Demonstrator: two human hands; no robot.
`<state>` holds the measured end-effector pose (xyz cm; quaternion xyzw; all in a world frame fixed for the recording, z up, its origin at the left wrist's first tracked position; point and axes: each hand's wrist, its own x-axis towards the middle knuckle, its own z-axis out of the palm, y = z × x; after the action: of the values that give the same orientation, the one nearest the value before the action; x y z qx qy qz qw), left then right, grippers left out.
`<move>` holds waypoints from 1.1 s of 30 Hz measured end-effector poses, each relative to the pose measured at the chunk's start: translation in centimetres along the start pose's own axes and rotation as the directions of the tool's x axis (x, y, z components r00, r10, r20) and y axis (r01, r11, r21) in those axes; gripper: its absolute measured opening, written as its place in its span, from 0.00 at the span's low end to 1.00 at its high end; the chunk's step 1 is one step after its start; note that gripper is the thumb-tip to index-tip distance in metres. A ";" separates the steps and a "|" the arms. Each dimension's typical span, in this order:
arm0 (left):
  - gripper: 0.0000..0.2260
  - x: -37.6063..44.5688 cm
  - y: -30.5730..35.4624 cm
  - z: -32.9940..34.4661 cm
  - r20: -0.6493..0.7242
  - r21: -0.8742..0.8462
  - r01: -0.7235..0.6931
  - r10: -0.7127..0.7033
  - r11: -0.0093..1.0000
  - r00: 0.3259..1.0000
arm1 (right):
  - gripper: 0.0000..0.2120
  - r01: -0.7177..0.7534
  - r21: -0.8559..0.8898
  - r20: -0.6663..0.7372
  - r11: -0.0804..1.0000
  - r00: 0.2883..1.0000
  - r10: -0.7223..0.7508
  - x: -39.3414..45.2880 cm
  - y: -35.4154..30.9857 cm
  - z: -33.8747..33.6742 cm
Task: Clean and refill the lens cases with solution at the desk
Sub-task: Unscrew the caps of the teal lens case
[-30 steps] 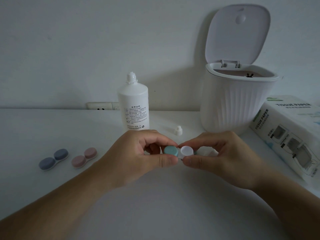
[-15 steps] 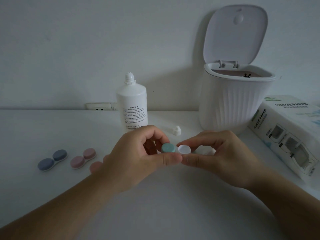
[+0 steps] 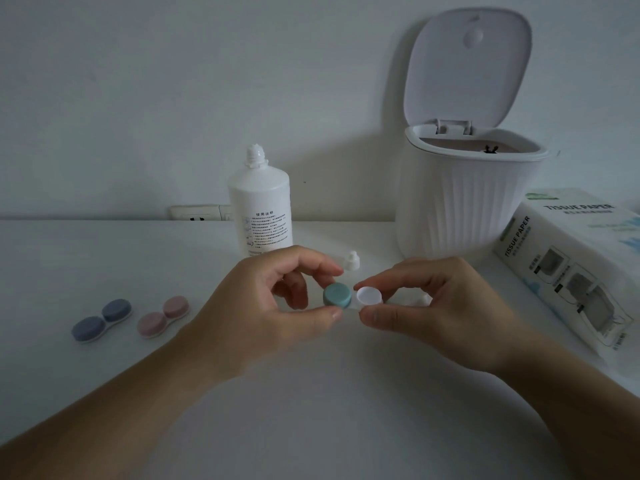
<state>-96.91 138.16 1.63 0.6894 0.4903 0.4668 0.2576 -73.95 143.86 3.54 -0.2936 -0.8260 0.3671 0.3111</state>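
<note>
The tissue box [image 3: 568, 268] at the desk's right edge reads "TISSUE PAPER" on its top and again on its side. The solution bottle [image 3: 260, 209] near the back edge carries small Chinese print, too fine to read.

The tissue box [image 3: 575, 271] runs off the right edge; bottle label [image 3: 265, 233] print is illegible.

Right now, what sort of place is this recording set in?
Probably a home desk against a wall, set up for contact lens care. A white desk meets a plain wall with a power outlet; on it stand a solution bottle, a small lidded bin and a tissue paper pack.
</note>
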 end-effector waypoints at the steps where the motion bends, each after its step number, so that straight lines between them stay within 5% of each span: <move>1: 0.17 0.0 0.0 0.1 0.001 0.028 -0.002 0.002 1.000 1.000 | 0.13 0.003 -0.006 0.006 1.000 1.000 -0.003 0.0 0.0 0.0; 17: 0.22 -0.3 0.5 0.1 0.069 0.076 -0.034 0.028 0.997 0.997 | 0.14 0.006 -0.020 0.016 1.000 1.000 -0.006 0.0 0.1 0.0; 33: 0.12 -0.2 0.9 1.0 0.037 0.144 -0.079 0.074 0.986 0.997 | 0.12 0.029 -0.019 0.032 0.999 0.999 -0.028 0.0 -0.1 0.0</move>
<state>-95.67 137.71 1.85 0.7321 0.4920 0.4282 0.1962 -73.96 143.83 3.58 -0.2789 -0.8384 0.3594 0.3002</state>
